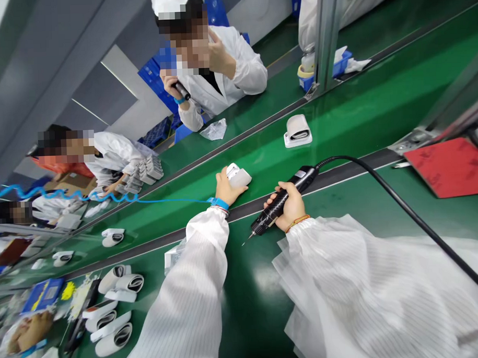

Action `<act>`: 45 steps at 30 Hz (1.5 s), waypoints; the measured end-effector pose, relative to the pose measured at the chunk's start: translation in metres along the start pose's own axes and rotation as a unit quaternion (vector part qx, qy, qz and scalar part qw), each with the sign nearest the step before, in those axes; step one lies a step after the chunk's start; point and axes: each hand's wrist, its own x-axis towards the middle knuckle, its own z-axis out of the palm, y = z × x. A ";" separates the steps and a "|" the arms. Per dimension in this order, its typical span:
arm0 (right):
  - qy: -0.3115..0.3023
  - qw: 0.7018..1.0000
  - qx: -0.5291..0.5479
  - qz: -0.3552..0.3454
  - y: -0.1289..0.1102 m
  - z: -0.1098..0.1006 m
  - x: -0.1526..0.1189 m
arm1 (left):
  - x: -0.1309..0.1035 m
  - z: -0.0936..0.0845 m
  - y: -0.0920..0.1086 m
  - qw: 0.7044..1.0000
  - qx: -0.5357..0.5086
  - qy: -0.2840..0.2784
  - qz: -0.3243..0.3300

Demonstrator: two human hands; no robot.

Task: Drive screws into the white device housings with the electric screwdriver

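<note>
My left hand (226, 192), with a blue strap at the wrist, is stretched out over the green belt (185, 207). Its fingers are closed round a white device with a grey band (239, 177). In my right hand (292, 206) is a black electric screwdriver (277, 202), tilted so that its thin bit points down and left above the green table (262, 288). A black cable runs from its back end to the right. Another white device with a rolled grey band (298, 130) sits on the belt, beyond the screwdriver.
Several banded devices (114, 340) lie on the table at left, near a co-worker's hand (34, 329). People in white sit across the belt. A metal post (325, 37) and red sheet (450, 167) are at right. A coiled blue cord (63, 194) reaches my left wrist.
</note>
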 end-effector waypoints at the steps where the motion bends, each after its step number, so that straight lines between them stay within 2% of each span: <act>1: -0.002 1.000 0.003 0.003 0.000 0.000 0.000 | -0.008 -0.007 -0.001 1.000 0.002 0.015 0.002; 4: -0.009 1.000 0.012 0.010 -0.001 0.000 0.001 | -0.045 -0.037 -0.006 0.998 0.006 0.063 -0.026; 6: -0.016 1.000 0.017 0.016 -0.002 0.001 0.000 | -0.077 -0.061 -0.011 0.997 0.010 0.059 -0.040; 9: -0.035 0.999 0.022 0.034 -0.003 0.001 -0.004 | -0.129 -0.092 -0.009 0.999 0.042 -0.005 -0.022; 11: -0.054 0.997 0.022 0.050 -0.003 0.002 -0.010 | -0.159 -0.104 -0.001 0.996 0.072 -0.061 -0.002; 15: -0.091 0.994 0.014 0.061 0.000 0.002 -0.020 | -0.196 -0.110 0.023 0.985 0.099 -0.133 0.055; 21: -0.139 0.990 -0.017 0.014 0.004 0.003 -0.029 | -0.203 -0.101 0.044 0.972 0.148 -0.153 0.099; 31: -0.187 0.977 -0.036 -0.101 0.009 0.006 -0.049 | -0.200 -0.100 0.052 0.958 0.204 -0.162 0.121; 45: -0.246 0.961 -0.054 -0.111 0.018 -0.001 -0.057 | -0.199 -0.101 0.059 0.953 0.226 -0.158 0.124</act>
